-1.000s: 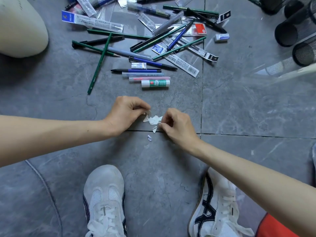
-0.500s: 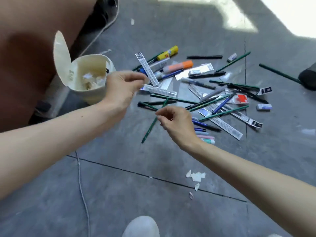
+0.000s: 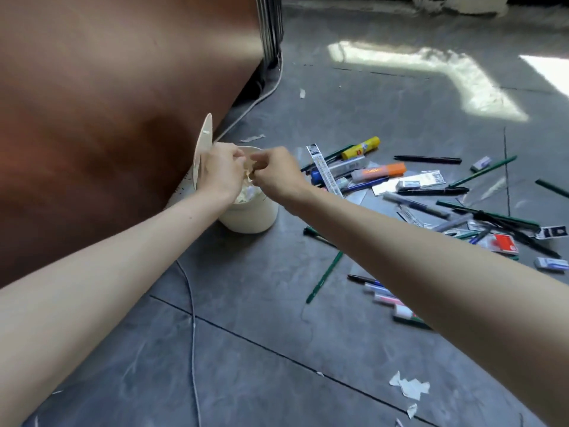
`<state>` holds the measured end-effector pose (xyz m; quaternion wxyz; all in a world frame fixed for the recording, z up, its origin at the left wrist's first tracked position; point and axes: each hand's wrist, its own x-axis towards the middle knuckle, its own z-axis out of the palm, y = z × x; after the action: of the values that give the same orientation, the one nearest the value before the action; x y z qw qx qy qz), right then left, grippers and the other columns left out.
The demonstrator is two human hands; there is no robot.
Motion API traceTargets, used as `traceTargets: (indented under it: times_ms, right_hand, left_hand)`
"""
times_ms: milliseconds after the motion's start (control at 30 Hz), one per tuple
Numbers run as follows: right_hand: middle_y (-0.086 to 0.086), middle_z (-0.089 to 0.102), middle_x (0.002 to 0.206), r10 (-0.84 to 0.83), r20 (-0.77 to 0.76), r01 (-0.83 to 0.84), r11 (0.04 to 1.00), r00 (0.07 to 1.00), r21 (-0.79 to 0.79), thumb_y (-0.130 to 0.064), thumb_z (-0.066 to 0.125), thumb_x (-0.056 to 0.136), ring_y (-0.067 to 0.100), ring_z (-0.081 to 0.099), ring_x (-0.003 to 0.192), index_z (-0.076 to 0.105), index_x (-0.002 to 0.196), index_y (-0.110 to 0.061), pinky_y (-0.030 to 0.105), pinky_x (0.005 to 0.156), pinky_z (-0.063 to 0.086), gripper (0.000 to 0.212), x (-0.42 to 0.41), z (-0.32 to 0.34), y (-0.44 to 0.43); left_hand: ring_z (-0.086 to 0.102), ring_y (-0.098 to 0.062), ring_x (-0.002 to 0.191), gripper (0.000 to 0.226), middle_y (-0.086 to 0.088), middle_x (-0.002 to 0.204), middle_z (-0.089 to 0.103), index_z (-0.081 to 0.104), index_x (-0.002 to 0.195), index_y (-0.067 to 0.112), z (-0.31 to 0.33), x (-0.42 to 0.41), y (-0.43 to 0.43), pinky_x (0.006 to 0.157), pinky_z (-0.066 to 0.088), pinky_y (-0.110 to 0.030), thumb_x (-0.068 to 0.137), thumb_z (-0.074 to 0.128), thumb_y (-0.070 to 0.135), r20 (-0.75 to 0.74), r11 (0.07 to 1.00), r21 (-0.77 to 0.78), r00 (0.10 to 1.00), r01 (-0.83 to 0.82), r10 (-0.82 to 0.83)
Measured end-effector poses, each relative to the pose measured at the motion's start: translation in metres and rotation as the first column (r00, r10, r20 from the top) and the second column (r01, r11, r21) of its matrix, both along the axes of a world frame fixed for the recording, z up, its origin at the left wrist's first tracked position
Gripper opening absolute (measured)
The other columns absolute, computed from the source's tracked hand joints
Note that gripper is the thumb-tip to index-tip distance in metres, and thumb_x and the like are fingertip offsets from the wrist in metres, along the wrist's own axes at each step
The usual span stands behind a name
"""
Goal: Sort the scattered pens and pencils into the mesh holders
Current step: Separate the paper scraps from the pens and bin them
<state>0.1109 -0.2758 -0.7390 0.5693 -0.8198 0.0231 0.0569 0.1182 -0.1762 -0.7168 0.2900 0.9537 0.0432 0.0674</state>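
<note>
Head view: the lid (image 3: pixel 203 143) of the cream bin (image 3: pixel 251 218) stands open at the left. Over the bin, your left hand (image 3: pixel 220 174) and your right hand (image 3: pixel 277 177) meet, fingers curled, both pinching a small paper scrap (image 3: pixel 250 168) between them. To the right, the pens and pencils (image 3: pixel 431 191) lie scattered on the grey floor (image 3: pixel 385 97), apart from both hands. Torn paper bits (image 3: pixel 409 388) lie nearer you.
</note>
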Motion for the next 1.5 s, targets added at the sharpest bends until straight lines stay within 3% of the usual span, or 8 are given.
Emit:
traceTargets:
  times_ms: [200, 333, 567, 800, 1000, 1233, 1367, 1500]
  right_hand:
    - [0.014, 0.067, 0.112, 0.007, -0.014, -0.007, 1.0, 1.0, 0.01, 0.012, 0.042, 0.077, 0.026, 0.06, 0.11, 0.063, 0.119, -0.001, 0.036, 0.095, 0.049, 0.049, 0.0, -0.006, -0.015]
    - [0.012, 0.071, 0.101, -0.031, 0.079, 0.026, 0.998, 0.996, 0.062, 0.011, 0.041, 0.075, 0.021, 0.065, 0.101, 0.07, 0.106, -0.002, 0.031, 0.094, 0.05, 0.045, -0.011, -0.007, -0.032]
    - [0.005, 0.071, 0.093, -0.111, 0.186, 0.136, 0.982, 0.976, -0.131, 0.005, 0.046, 0.08, 0.005, 0.057, 0.071, 0.074, 0.096, -0.009, 0.014, 0.069, 0.042, 0.035, -0.053, -0.029, -0.072]
    - [0.012, 0.068, 0.098, -0.029, 0.204, 0.094, 0.945, 0.979, -0.315, 0.006, 0.047, 0.08, 0.024, 0.062, 0.091, 0.068, 0.103, -0.005, 0.027, 0.081, 0.045, 0.033, -0.143, -0.067, -0.127]
    - [0.007, 0.062, 0.1, 0.106, 0.153, -0.02, 0.877, 0.983, -0.48, -0.019, 0.047, 0.086, 0.021, 0.057, 0.095, 0.063, 0.105, -0.008, 0.036, 0.075, 0.05, 0.027, -0.244, -0.113, -0.171]
    - [0.015, 0.027, 0.142, 0.26, 0.005, -0.177, 0.672, 0.966, -0.719, -0.084, 0.05, 0.058, 0.029, 0.029, 0.13, 0.033, 0.137, -0.015, 0.041, 0.105, 0.025, 0.106, -0.32, -0.142, -0.188]
    - [0.015, 0.019, 0.148, 0.18, -0.04, -0.154, 0.684, 0.983, -0.713, -0.086, 0.049, 0.057, 0.029, 0.02, 0.138, 0.027, 0.14, -0.013, 0.042, 0.113, 0.01, 0.113, -0.332, -0.149, -0.184]
    - [0.018, 0.021, 0.148, 0.032, -0.016, -0.034, 0.711, 0.999, -0.702, -0.075, 0.049, 0.069, 0.026, 0.018, 0.138, 0.03, 0.134, -0.014, 0.041, 0.112, 0.009, 0.091, -0.325, -0.151, -0.187]
  left_hand:
    - [0.054, -0.021, 0.111, 0.031, -0.006, 0.118, 0.063, 0.062, 0.118, 0.011, -0.012, -0.002, 0.003, 0.092, 0.038, -0.026, 0.098, 0.039, 0.011, 0.021, 0.997, -0.076, 0.999, 0.032, -0.031]
    - [0.057, -0.019, 0.109, 0.03, -0.005, 0.113, 0.065, 0.064, 0.115, 0.01, -0.021, -0.01, -0.002, 0.094, 0.041, -0.025, 0.095, 0.042, 0.005, 0.115, 0.989, -0.084, 0.987, 0.124, -0.114]
    - [0.054, -0.029, 0.117, 0.028, -0.019, 0.119, 0.06, 0.069, 0.103, -0.003, -0.045, -0.049, -0.034, 0.097, 0.025, -0.005, 0.086, 0.047, -0.007, 0.197, 0.933, -0.023, 0.917, 0.359, -0.348]
    - [0.049, -0.025, 0.123, 0.038, -0.013, 0.13, 0.052, 0.06, 0.121, 0.002, -0.082, -0.113, -0.077, 0.1, 0.023, -0.008, 0.084, 0.053, -0.005, -0.029, 0.783, -0.093, 0.784, 0.615, -0.62]
    - [0.031, -0.017, 0.137, 0.053, -0.004, 0.147, 0.034, 0.038, 0.14, 0.013, -0.126, -0.18, -0.096, 0.114, 0.024, -0.029, 0.09, 0.055, 0.011, -0.27, 0.483, -0.108, 0.443, 0.869, -0.855]
    - [0.007, -0.025, 0.145, 0.081, -0.013, 0.156, 0.011, 0.024, 0.147, 0.008, -0.142, -0.209, -0.101, 0.117, 0.002, -0.038, 0.084, 0.066, 0.036, -0.359, 0.194, 0.066, 0.205, 0.979, -0.911]
    - [-0.01, -0.021, 0.144, 0.095, -0.009, 0.157, -0.003, 0.005, 0.15, 0.012, -0.148, -0.217, -0.106, 0.112, -0.013, -0.035, 0.083, 0.06, 0.052, -0.449, 0.116, 0.121, 0.158, 0.986, -0.879]
    - [-0.009, -0.021, 0.145, 0.089, -0.01, 0.156, 0.001, 0.009, 0.15, 0.011, -0.151, -0.219, -0.113, 0.11, -0.015, -0.034, 0.086, 0.054, 0.054, -0.442, 0.126, 0.135, 0.174, 0.983, -0.88]
